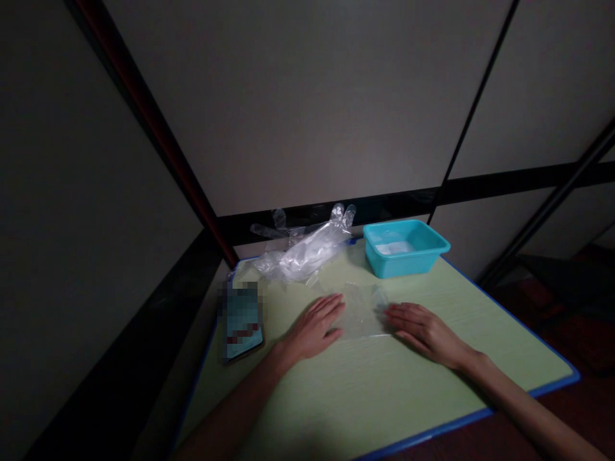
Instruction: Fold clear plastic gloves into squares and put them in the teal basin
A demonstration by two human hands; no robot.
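My left hand point(314, 328) lies flat on the pale green table point(384, 390), fingers stretched out, its fingertips at the left edge of a small clear plastic sheet point(361, 312). My right hand point(425, 331) also lies flat with fingers extended, touching the sheet's right edge. The sheet rests flat on the table between the two hands. Neither hand grips anything.
A turquoise plastic tub point(404, 246) with something white inside stands at the back right. A pile of clear plastic gloves or bags point(302, 253) lies at the back left. A phone point(243, 321) lies near the table's left edge. Walls close in behind and to the left.
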